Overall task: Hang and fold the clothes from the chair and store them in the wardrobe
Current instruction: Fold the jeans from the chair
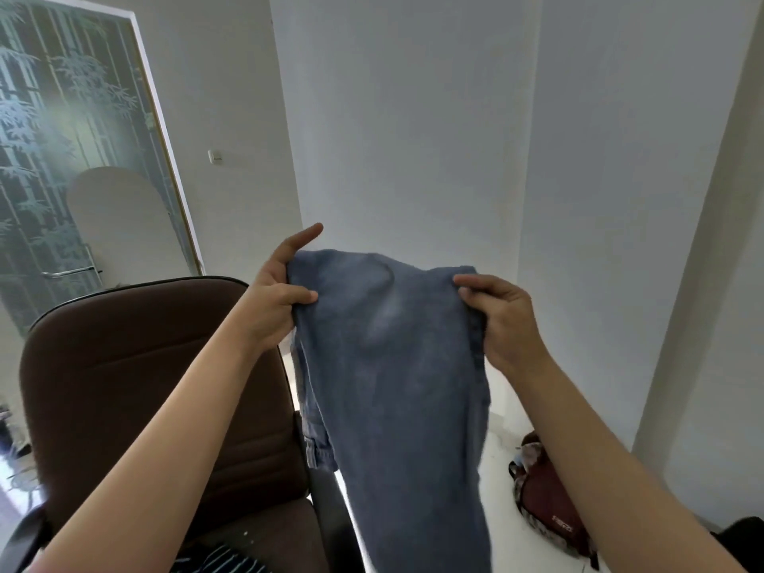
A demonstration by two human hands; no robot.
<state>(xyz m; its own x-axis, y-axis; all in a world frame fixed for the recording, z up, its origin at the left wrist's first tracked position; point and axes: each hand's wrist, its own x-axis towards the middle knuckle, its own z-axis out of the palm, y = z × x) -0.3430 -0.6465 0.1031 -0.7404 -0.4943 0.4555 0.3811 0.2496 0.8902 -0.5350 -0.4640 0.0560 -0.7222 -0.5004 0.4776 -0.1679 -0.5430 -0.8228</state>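
Note:
A pair of blue denim jeans (pixel 392 366) hangs in the air in front of me, folded lengthwise, with its lower end dropping toward the floor. My left hand (pixel 277 299) pinches the upper left edge between thumb and fingers, the index finger pointing up. My right hand (pixel 502 320) grips the upper right edge. Below and to the left stands the brown padded chair (pixel 136 386). A dark striped garment (pixel 219 562) lies on its seat at the bottom edge of the view.
A dark red bag (pixel 545 502) lies on the white floor at the lower right. White walls fill the background. A frosted glass door (pixel 62 159) with a bamboo pattern and a metal handle stands at the left.

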